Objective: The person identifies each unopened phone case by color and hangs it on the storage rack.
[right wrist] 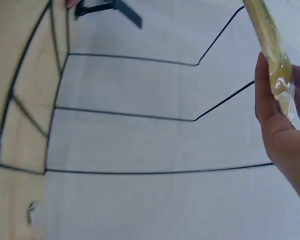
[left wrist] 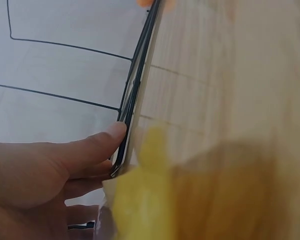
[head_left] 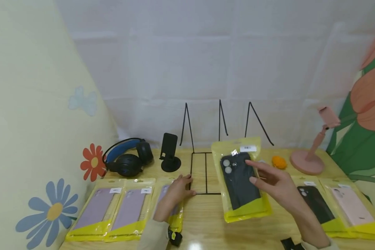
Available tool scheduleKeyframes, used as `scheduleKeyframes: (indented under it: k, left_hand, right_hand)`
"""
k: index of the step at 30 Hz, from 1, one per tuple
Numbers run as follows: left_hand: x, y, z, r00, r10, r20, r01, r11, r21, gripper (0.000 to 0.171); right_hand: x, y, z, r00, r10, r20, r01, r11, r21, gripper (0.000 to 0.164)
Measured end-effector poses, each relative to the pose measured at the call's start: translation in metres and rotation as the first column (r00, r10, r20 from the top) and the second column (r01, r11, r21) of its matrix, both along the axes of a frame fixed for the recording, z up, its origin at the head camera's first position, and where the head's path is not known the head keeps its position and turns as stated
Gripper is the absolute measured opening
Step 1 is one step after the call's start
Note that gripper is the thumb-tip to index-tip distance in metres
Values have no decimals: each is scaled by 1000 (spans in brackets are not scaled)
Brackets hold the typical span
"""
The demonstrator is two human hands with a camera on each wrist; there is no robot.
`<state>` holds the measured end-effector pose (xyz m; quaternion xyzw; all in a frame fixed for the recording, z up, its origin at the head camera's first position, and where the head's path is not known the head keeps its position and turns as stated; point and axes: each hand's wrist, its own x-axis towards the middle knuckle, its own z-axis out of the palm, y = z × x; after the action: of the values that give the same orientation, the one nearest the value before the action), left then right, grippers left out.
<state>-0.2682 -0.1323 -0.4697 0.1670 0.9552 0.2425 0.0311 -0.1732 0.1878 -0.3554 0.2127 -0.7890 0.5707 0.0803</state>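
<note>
My right hand (head_left: pixel 276 182) pinches the right side of a yellow-edged clear pouch with a dark phone case (head_left: pixel 239 184) inside. The pouch is held up, slightly tilted, overlapping the right part of a black wire display rack (head_left: pixel 206 173) in the head view. Edge-on in the right wrist view, the pouch (right wrist: pixel 272 55) sits between thumb and fingers beside the rack's long prongs (right wrist: pixel 125 114). At the rack's left base corner my left hand (head_left: pixel 175 192) grips the wire, its thumb (left wrist: pixel 102 145) on the frame in the left wrist view.
Bagged purple phone cases (head_left: pixel 95 208) lie at left, one partly under my left forearm. At right lie a bagged black case (head_left: pixel 317 205) and a pink one (head_left: pixel 353 205). Behind stand headphones (head_left: pixel 128 163), a black phone stand (head_left: pixel 169 149), an orange fluffy item (head_left: pixel 279 162) and a pink stand (head_left: pixel 307 161).
</note>
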Motion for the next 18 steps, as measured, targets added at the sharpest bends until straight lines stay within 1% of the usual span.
scheduleKeyframes:
  k: [2,4,9,11,14,16,18]
  left_hand:
    - [0,0,0,1000,6,-2,-6,1000,-1,59]
    - [0,1,-1,1000,15,-5,-15,1000,-1,59]
    - [1,1,-2,1000,17,-8,-17,1000,-7,60]
    - [2,1,-2,1000,11,-10,-11,1000,-9,60]
    - [2,1,-1,1000,1,-14,-1,1000,-5,59]
    - [3,0,0,1000,-1,-16,1,1000,3,59]
    - [4,0,1,1000,-2,-16,2,1000,9,59]
  right_hand:
    - [-2,-6,5,1000,0,-29,-1,1000,-17,44]
    - [-6,-11,8,999,-9,-38,8,1000,-20,44]
    - [-15,-16,6,999,-25,-29,25,1000,-19,45]
    - [-18,-17,3,999,-29,-14,29,999,-19,46]
    - [-25,-18,1,999,-32,34,33,999,-19,47]
    - [-33,-19,0,997,-43,67,44,999,-5,48]
    - [-45,-20,-2,995,-46,87,46,999,2,48]
